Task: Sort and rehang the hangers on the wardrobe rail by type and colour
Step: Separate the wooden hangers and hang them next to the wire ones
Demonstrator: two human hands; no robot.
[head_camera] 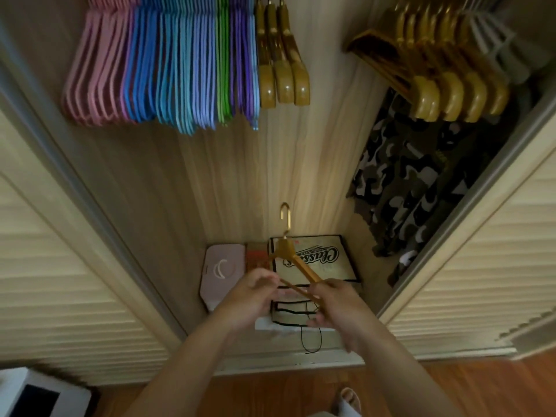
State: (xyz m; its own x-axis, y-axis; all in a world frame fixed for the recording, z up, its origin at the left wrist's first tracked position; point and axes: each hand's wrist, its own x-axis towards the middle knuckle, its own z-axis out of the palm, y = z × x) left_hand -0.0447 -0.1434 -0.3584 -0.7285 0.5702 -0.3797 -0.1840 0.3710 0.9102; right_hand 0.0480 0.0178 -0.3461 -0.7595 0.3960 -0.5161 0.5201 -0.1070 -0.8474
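Head view: left hand [251, 296] and right hand [337, 305] apparently grip wooden hanger [293, 261] above cluttered wardrobe floor [358, 299].

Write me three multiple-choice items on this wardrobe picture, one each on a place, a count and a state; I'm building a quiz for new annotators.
1. Where do the pink hangers hang?
A. Far left of the rail
B. Between the two wooden groups
C. On the wardrobe floor

2. How many wooden hangers are in the small group right of the coloured ones?
A. One
B. Three
C. Six

3. What is the state of the wooden hanger held low in the wardrobe?
A. Hooked on the rail
B. Lying on the bag
C. Held by both hands, hook up

Answers:
1 A, they start the coloured row at the left.
2 B, three lower ends show side by side.
3 C, the left hand and right hand grip its lower part.
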